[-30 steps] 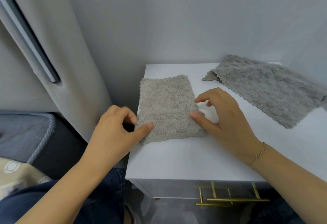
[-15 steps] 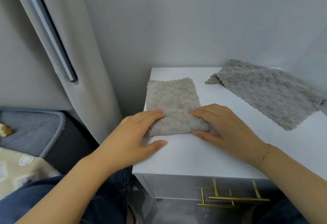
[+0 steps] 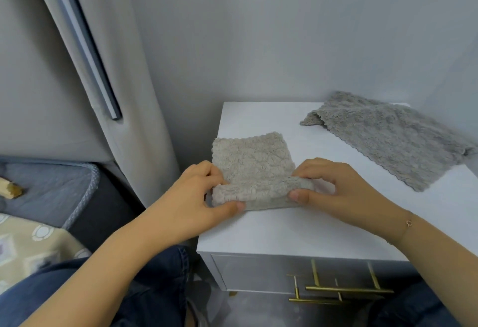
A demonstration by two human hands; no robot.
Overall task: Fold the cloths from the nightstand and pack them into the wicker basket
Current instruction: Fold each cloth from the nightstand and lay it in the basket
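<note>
A beige fluffy cloth (image 3: 254, 163) lies folded on the left part of the white nightstand (image 3: 284, 231). Its near edge is lifted and rolled back over itself. My left hand (image 3: 196, 197) pinches the near left corner of that edge between thumb and fingers. My right hand (image 3: 333, 187) pinches the near right corner the same way. A grey cloth (image 3: 388, 138) lies spread flat at the back right of the nightstand, apart from both hands. The wicker basket is not in view.
A grey curtain (image 3: 124, 94) hangs just left of the nightstand. Lower left is a bed with a blue cover (image 3: 49, 192) and a patterned blanket (image 3: 31, 246). Gold bar handles (image 3: 341, 288) run along the drawer front. The wall stands close behind.
Both hands went from resting on the beige cloth's near end to pinching its near corners and lifting the edge up and back. The camera shifted left; the grey cloth stayed put.
</note>
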